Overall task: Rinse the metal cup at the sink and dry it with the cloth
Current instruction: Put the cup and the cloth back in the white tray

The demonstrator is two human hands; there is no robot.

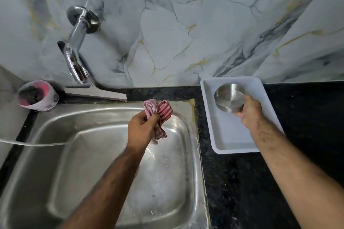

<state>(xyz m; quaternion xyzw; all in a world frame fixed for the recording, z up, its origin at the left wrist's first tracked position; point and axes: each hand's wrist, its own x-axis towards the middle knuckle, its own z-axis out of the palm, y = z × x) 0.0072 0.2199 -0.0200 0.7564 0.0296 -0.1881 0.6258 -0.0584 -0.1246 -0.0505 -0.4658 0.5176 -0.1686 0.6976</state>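
Head view: left hand (141, 129) fingers pinch crumpled striped cloth (158, 115) mid-frame; right hand (249, 112) fingers clamp round steel cup (228, 97) over white tray (230, 141).

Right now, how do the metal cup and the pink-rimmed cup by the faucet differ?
The metal cup is bare steel and looks empty; the pink-rimmed cup is white with something dark inside. The metal cup is held in the right hand over the white tray; the pink-rimmed cup rests untouched at the sink's left corner. Both are tilted with their openings toward the camera.
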